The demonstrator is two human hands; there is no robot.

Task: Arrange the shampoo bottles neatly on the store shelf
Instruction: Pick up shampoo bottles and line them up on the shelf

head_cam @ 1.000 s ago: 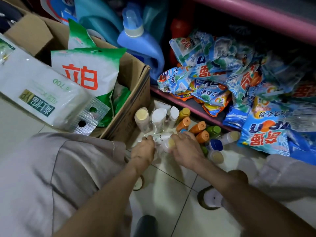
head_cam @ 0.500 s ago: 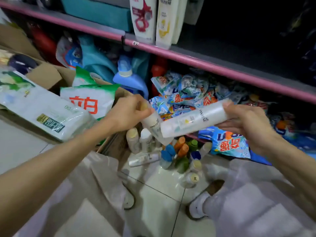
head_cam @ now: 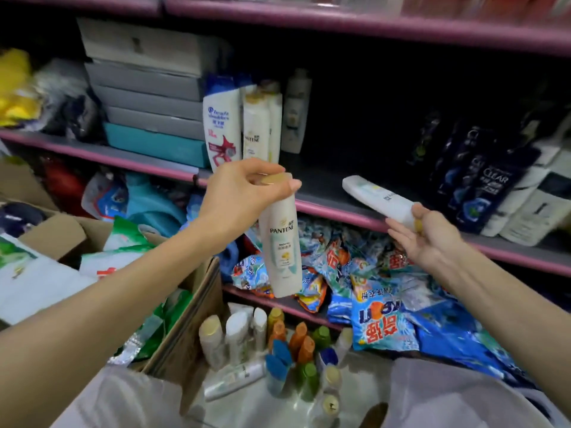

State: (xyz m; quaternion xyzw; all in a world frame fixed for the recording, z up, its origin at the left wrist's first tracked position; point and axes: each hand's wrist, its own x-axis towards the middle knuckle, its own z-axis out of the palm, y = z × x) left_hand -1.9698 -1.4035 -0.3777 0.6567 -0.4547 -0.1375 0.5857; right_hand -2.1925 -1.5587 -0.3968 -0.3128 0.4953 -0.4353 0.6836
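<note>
While the right hand (head_cam: 428,239) lays its bottle (head_cam: 378,200) flat on the shelf (head_cam: 324,193), stand it upright; left fingers (head_cam: 272,174) pinch the Pantene (head_cam: 282,242) by its cap.

One view only: head camera, worn by me, low and close before the pink-edged metal store shelf (head_cam: 333,208), facing forward and slightly down. Wide angle takes in both my forearms, the shelf tiers and the pale tiled floor (head_cam: 278,409) below.
</note>
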